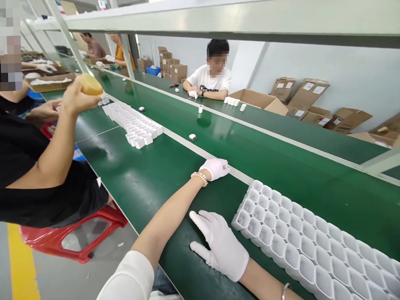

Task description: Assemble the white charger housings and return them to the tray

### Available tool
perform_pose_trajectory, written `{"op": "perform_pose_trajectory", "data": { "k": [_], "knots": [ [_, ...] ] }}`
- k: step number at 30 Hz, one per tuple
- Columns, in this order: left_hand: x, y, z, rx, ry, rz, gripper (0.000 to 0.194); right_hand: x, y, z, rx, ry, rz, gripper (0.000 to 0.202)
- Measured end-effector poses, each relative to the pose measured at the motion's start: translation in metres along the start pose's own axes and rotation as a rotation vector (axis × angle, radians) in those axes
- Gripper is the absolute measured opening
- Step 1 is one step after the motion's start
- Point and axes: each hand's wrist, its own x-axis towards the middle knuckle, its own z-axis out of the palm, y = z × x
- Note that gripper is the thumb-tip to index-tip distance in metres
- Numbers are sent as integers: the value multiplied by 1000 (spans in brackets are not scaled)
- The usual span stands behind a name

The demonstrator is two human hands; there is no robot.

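My left hand (pixel 216 168), in a white glove with a beaded bracelet at the wrist, rests at the pale rail along the green table (pixel 148 169). Its fingers are curled together, and whatever they may hold is hidden. Closer to me, my right hand (pixel 223 247), also gloved, hovers over the tabletop with its fingers spread and holds nothing. Right of both hands stand rows of white square cups (pixel 281 228), their open tops up. A small white part on a dark base (pixel 192 137) lies on the green strip beyond my left hand.
Another block of white cups (pixel 133 124) stands farther left. A person in black (pixel 33 164) at the left holds a yellow object (pixel 91 85). Across the line sits a person in white (pixel 214 81). A shelf beam (pixel 234 17) spans overhead; cardboard boxes (pixel 311 95) lie behind.
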Motion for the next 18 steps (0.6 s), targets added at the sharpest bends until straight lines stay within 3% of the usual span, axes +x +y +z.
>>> {"op": "perform_pose_trajectory", "data": {
  "k": [4,12,18],
  "knots": [
    [-3,2,0,-23,17,88,28,4,0,1,7,-28,-21,55],
    [-8,24,8,-5,23,418,43,8,2,6,17,-82,-46,46],
    [-6,29,18,20,12,558,30,10,1,8,23,-91,-51,44]
  ]
}}
